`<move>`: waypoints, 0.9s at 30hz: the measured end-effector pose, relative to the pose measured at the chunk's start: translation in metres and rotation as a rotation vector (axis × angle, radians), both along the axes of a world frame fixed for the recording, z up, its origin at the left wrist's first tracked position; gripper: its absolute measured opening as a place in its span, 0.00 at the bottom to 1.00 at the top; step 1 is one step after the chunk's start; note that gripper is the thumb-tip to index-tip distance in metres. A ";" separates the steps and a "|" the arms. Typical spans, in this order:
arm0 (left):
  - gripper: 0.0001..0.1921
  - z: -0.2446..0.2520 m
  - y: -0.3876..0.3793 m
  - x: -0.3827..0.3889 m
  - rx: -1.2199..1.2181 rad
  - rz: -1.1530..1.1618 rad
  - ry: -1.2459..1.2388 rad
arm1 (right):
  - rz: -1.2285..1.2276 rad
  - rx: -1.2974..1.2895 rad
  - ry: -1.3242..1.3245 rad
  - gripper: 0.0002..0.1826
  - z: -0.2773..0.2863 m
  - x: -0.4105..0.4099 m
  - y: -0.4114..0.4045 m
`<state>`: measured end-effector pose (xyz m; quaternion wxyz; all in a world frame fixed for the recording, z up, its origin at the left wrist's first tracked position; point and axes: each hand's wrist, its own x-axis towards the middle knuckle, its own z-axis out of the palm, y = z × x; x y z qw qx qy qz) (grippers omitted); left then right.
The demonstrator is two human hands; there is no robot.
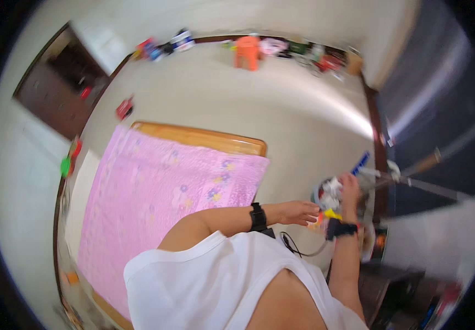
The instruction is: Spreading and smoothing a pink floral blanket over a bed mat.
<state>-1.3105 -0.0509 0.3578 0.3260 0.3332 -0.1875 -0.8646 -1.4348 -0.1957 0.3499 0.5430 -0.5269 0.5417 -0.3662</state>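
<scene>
My left hand (299, 213) reaches across my front with its fingers extended. It looks to be holding nothing, and its fingertips lie close to a bin (315, 195) on the floor. Crumpled white waste (331, 194), perhaps paper or plastic, fills the bin's mouth. Blurred by motion, my right hand (349, 190) is over the bin's right side; whether it grips anything cannot be made out. Something yellow (332, 214) shows between my wrists. Just beyond my right hand, a blue elongated object (360, 163) slants near the wall.
A low wooden bed or platform (204, 137) with a pink flowered cover (146, 194) is on my left. An orange plastic stool (247, 53) stands by the far wall among assorted items. Pole-like parts (423, 164) extend at right. A dark cable (291, 244) hangs near my waist.
</scene>
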 end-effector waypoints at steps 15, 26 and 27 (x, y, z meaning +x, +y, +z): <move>0.20 -0.172 -0.067 0.304 0.039 0.812 -1.649 | 0.212 0.014 0.165 0.11 -0.044 0.074 -0.310; 0.13 -0.249 0.132 0.197 0.891 -0.051 -1.599 | 0.983 -0.221 0.161 0.13 0.002 0.433 -0.420; 0.13 -0.246 0.124 0.201 0.916 -0.132 -1.497 | 0.993 -0.232 0.162 0.13 -0.003 0.457 -0.432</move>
